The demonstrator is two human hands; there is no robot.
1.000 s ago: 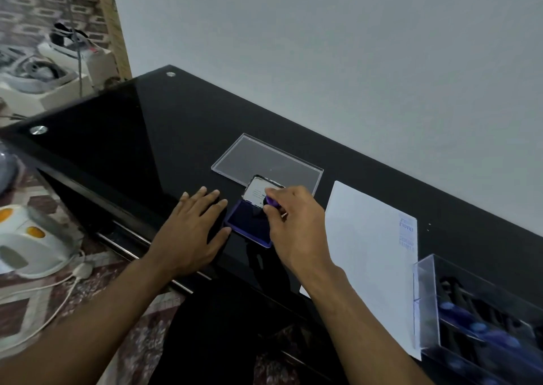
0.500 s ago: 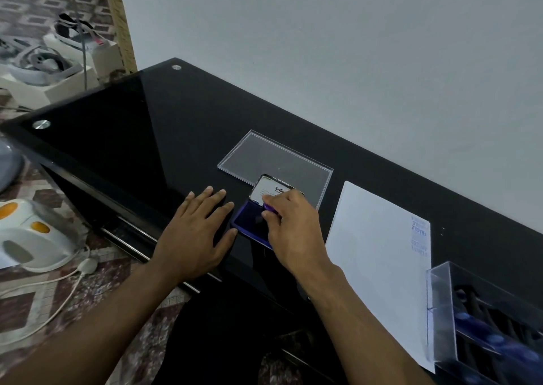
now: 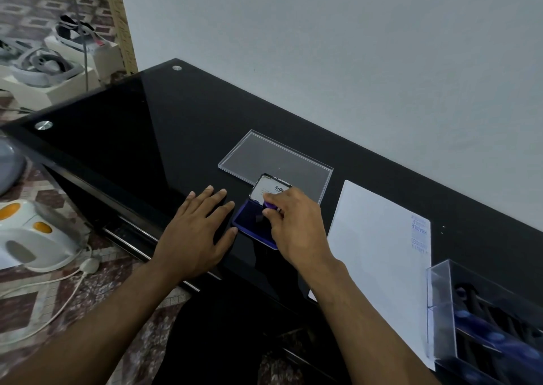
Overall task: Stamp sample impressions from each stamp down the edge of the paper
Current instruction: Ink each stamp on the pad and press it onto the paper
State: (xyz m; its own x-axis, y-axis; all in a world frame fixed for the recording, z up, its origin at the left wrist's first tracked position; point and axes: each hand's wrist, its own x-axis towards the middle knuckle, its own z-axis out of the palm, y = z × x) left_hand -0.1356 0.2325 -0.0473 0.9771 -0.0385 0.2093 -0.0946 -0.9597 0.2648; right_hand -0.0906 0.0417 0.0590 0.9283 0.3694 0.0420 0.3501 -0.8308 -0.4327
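An open ink pad (image 3: 252, 220) with a dark blue inking surface and a white labelled lid lies on the black glass table (image 3: 147, 138). My right hand (image 3: 293, 226) pinches a small purple stamp (image 3: 271, 205) and holds it down on the pad. My left hand (image 3: 199, 232) rests flat on the glass just left of the pad, fingers spread, thumb touching the pad's edge. To the right lies the white paper (image 3: 379, 255), with a few blue impressions (image 3: 420, 233) down its far right edge.
A clear plastic lid (image 3: 276, 164) lies flat behind the ink pad. A clear box (image 3: 487, 326) holding several dark-handled stamps stands at the right, overlapping the paper's corner. The wall runs close behind the table. A white appliance (image 3: 32, 237) with a cord sits on the floor, left.
The view has shifted a little. Both hands stay where they were, the right still pressing the stamp on the ink pad.
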